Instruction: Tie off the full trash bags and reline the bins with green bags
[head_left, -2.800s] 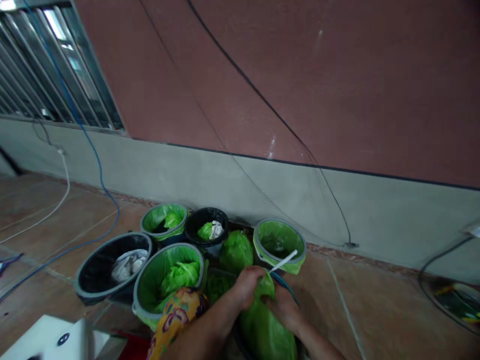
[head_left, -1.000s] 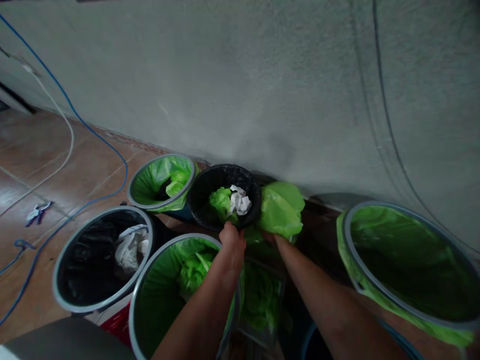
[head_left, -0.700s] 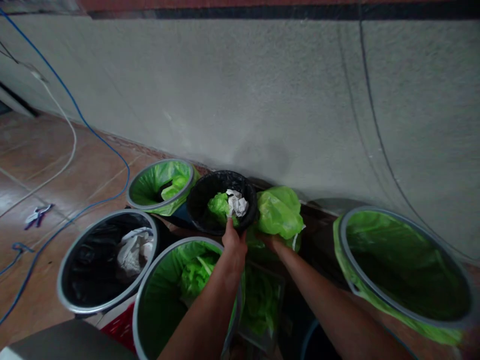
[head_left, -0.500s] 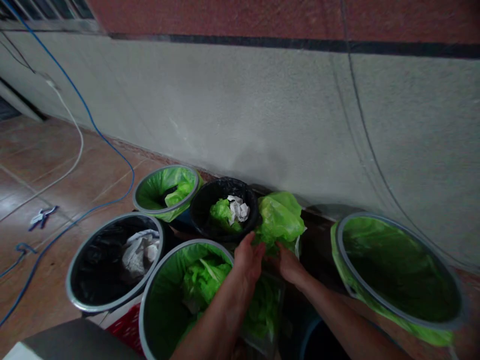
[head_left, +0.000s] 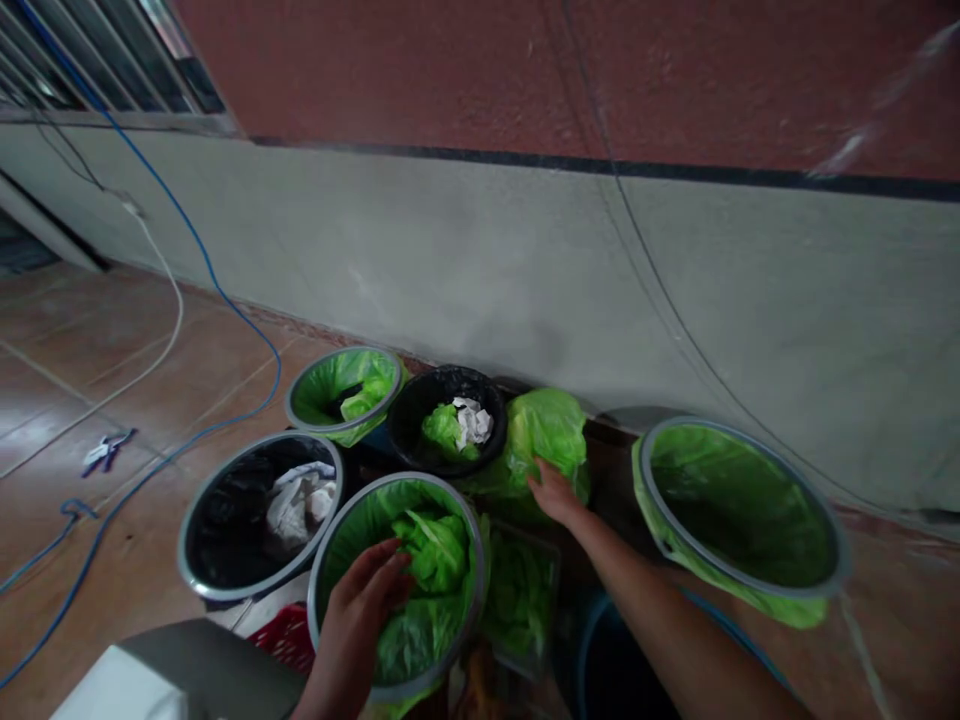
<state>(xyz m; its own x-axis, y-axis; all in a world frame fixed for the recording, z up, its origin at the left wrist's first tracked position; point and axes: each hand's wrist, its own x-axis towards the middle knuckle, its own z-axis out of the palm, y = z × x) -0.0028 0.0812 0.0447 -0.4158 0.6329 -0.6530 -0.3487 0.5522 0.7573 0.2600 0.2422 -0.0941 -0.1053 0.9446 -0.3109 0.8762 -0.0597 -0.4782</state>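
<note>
Beyond both grips, a wall (head_left: pixel 435 250), red over grey, meets a tiled floor (head_left: pixel 202 360) in dim light. The left grip (head_left: pixel 364 595) is over a green-lined bin (head_left: pixel 345 540); to its left stands a black-lined bin (head_left: pixel 225 530), and well right of the right grip (head_left: pixel 556 492) another green-lined one. Rims crowd the left side, so the forearms would do best to come down from above. Just ahead of the right grip sits a bulging green bag (head_left: pixel 547 425); its fingers reach loosely to the bag's front, and I cannot tell whether they have hold of film. Such film probably tears under fingertips; a broad gathered hold should spare it. The left grip's fingers are half spread, holding nothing visible, near a green bundle (head_left: pixel 431 550) inside the bin.
</note>
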